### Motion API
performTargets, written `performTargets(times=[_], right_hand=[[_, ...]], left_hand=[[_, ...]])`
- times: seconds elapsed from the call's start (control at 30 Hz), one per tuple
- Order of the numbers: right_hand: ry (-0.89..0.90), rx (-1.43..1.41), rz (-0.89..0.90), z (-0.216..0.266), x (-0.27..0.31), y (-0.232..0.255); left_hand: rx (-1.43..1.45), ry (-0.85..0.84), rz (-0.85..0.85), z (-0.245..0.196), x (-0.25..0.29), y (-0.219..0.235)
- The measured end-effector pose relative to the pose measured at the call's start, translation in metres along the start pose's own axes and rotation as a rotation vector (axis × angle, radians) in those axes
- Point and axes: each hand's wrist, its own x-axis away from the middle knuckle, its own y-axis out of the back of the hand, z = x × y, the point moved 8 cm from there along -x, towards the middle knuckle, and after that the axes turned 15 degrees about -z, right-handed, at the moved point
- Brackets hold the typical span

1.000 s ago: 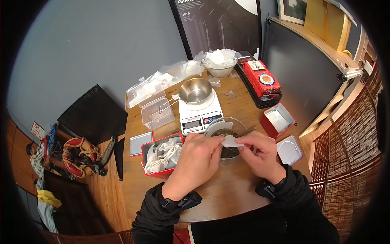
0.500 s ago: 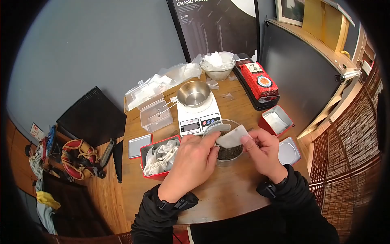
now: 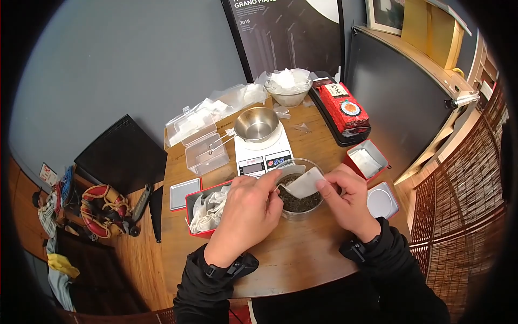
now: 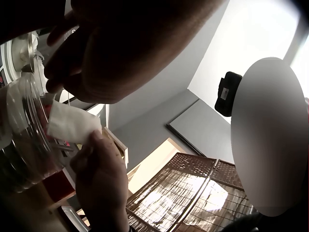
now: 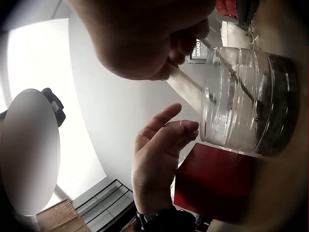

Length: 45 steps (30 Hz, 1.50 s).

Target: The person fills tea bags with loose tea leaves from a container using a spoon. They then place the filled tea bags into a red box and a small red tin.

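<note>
My right hand [image 3: 348,200] pinches a small white drawstring tea bag [image 3: 304,182] by its edge, between thumb and fingers. The bag hangs tilted over a clear round jar [image 5: 231,130] that holds dark dried leaves [image 3: 301,203]. To the bag's left, my left hand [image 3: 245,208] pinches a thin white string [image 4: 68,99] that runs to the bag. A slender stick-like handle [image 5: 232,73] slants down into the jar. Beside the left hand stands a red tin [image 3: 205,234] of white cloth bags and cords, partly covered by that hand.
Behind the jar, a kitchen scale [image 3: 263,155] carries a steel bowl [image 3: 256,124]. A clear plastic box [image 3: 208,156] sits left of it. To the right are another red tin [image 3: 368,160] and its lid [image 3: 382,200]. A red packet [image 3: 343,108] and a filled glass bowl [image 3: 288,97] stand farther back.
The tea bag, earlier bunched between both hands, now shows its flat side, tilted above the jar. My left hand has drawn away leftward with the string; the right hand has moved little.
</note>
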Motion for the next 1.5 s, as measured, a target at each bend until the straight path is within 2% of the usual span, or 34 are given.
performTargets(times=[0.1, 0.17, 0.2, 0.27, 0.3, 0.37, 0.47, 0.5, 0.53, 0.67, 0.73, 0.77, 0.83, 1.07, 1.13, 1.23, 1.37, 1.43, 1.47, 1.5], right_hand=[[-0.037, -0.027, -0.023, -0.006, 0.000, 0.000], [-0.064, -0.040, 0.077, -0.004, -0.001, -0.004], [-0.063, -0.032, 0.072, -0.005, 0.000, -0.003], [-0.114, -0.140, -0.050, -0.010, 0.000, 0.007], [-0.106, -0.120, -0.054, -0.013, -0.001, 0.010], [-0.259, -0.298, -0.136, -0.030, -0.002, 0.018], [-0.263, -0.277, -0.192, -0.041, -0.018, 0.037], [-0.355, -0.283, -0.261, -0.046, -0.022, 0.043], [-0.352, -0.278, -0.264, -0.046, -0.027, 0.046], [-0.304, 0.054, -0.452, -0.066, -0.041, 0.087], [-0.297, 0.360, -0.430, -0.076, -0.043, 0.102], [-0.296, 0.360, -0.431, -0.077, -0.043, 0.105], [-0.267, 0.579, -0.390, -0.073, -0.043, 0.107], [-0.147, 0.743, -0.277, -0.080, -0.043, 0.107], [-0.017, 0.800, -0.346, -0.079, -0.043, 0.115], [0.085, 0.867, -0.313, -0.077, -0.042, 0.114], [-0.051, 0.654, -0.305, -0.089, -0.037, 0.110], [-0.299, 0.483, -0.244, -0.102, -0.032, 0.105], [-0.299, 0.482, -0.242, -0.105, -0.031, 0.106], [-0.216, 0.561, -0.166, -0.106, -0.031, 0.103]], left_hand=[[-0.020, -0.011, 0.003, 0.001, -0.001, 0.001], [-0.037, 0.005, 0.016, 0.000, -0.002, 0.001], [-0.030, 0.000, 0.018, -0.001, -0.003, 0.001], [0.010, -0.057, -0.049, -0.007, -0.005, 0.005], [0.002, -0.071, -0.065, -0.009, -0.005, 0.006], [0.009, -0.067, -0.063, -0.012, -0.006, 0.007], [0.006, -0.070, -0.072, -0.011, -0.006, 0.007], [0.013, -0.059, -0.065, -0.010, -0.006, 0.007], [0.016, -0.048, -0.058, -0.009, -0.006, 0.007], [0.018, -0.050, -0.058, -0.009, -0.005, 0.009], [0.038, -0.007, -0.053, -0.007, -0.005, 0.011], [0.038, -0.009, -0.054, -0.007, -0.005, 0.011], [0.026, -0.029, -0.056, -0.008, -0.006, 0.013], [0.046, -0.002, -0.059, -0.008, -0.006, 0.016], [0.049, -0.011, -0.065, -0.008, -0.005, 0.017], [0.024, 0.019, -0.017, -0.007, -0.005, 0.016], [0.024, 0.016, 0.000, -0.008, -0.005, 0.015], [0.026, 0.066, 0.020, -0.007, -0.004, 0.014], [0.025, 0.067, 0.019, -0.007, -0.004, 0.015], [0.023, 0.053, 0.018, -0.007, -0.004, 0.015]])
